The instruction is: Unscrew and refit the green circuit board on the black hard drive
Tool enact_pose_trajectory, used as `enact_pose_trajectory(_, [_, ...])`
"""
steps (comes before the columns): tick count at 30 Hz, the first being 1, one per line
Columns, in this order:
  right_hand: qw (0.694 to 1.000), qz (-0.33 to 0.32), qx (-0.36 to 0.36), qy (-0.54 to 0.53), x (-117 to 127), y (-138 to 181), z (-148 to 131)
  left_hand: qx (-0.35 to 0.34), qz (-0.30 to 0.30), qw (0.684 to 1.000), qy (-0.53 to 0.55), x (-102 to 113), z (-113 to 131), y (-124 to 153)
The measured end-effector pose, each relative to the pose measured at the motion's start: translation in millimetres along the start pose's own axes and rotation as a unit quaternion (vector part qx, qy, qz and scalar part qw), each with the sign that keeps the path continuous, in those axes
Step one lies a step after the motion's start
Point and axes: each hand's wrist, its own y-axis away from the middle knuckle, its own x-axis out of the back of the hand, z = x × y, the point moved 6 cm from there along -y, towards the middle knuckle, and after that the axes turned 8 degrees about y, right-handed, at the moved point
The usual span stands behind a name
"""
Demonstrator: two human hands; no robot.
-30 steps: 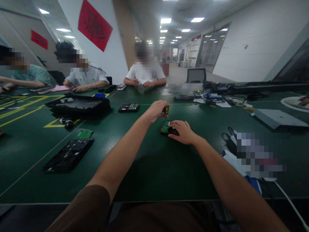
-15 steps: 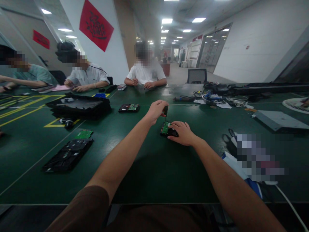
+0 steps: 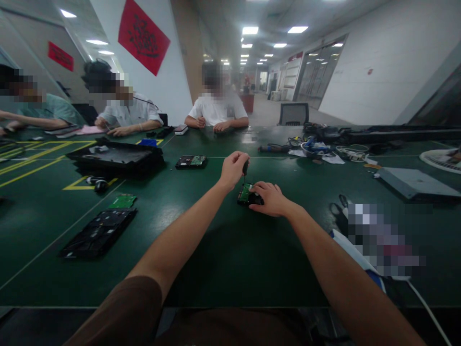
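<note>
Screwdriver (image 3: 245,168) is in the left hand (image 3: 233,169), fingers closed round the dark handle. Shaft stands near upright, tip down on the green board side of the small drive (image 3: 246,193). Long axis is vertical with a slight lean toward the wearer.

Drive lies flat on the green worktop (image 3: 230,259), mid-field, board face up. Right hand (image 3: 271,199) lies over its right half, fingers wrapped onto the body and pinning it down. Drive's own long axis can't be told, the hand hides too much.

Handling guess: drive is a stiff, dense little block that could skate on the smooth mat if not pinned. The exposed board is the fragile part, so grip by the case edges, not the green face. Screwdriver is light and rigid; hold at the handle top.

Second drive (image 3: 191,162) sits further out, well apart. Black tray (image 3: 99,232) and loose green board (image 3: 123,201) are off to the left.
</note>
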Motion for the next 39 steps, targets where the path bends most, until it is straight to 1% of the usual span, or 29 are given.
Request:
enact_pose_trajectory(4, [1.000,-0.018,0.004,0.002,2.5,-2.5,1.2,-0.021,-0.011,1.000,-0.017,-0.2,-1.9,0.6])
enact_pose_trajectory(7, [1.000,-0.020,0.015,0.008,3.6,-2.6,1.6,-0.028,-0.024,0.999,-0.031,-1.5,-2.3,1.5])
enact_pose_trajectory(17, [0.998,0.040,0.037,0.000,-0.7,9.2,2.5,-0.037,-0.049,0.997,-0.037,-5.7,0.1,3.2])
enact_pose_trajectory(22, [0.997,0.059,0.041,-0.006,-1.0,12.8,2.3,-0.026,-0.045,0.998,-0.028,-4.2,-0.3,3.2])
enact_pose_trajectory(29, [0.997,0.073,0.034,-0.012,-4.3,14.8,1.8,-0.025,-0.055,0.998,-0.035,-3.5,-0.9,2.7])
enact_pose_trajectory(31, [0.997,0.075,0.033,-0.015,-4.8,15.2,1.5,-0.031,-0.067,0.996,-0.042,-3.0,-0.8,2.1])
enact_pose_trajectory(36, [0.997,0.066,0.025,-0.019,-6.5,17.1,0.5,-0.032,-0.119,0.991,-0.059,-3.3,-0.5,1.8])
enact_pose_trajectory(39, [0.997,0.065,0.024,-0.021,-7.9,18.3,0.0,-0.027,-0.131,0.989,-0.059,-2.5,0.3,2.2])
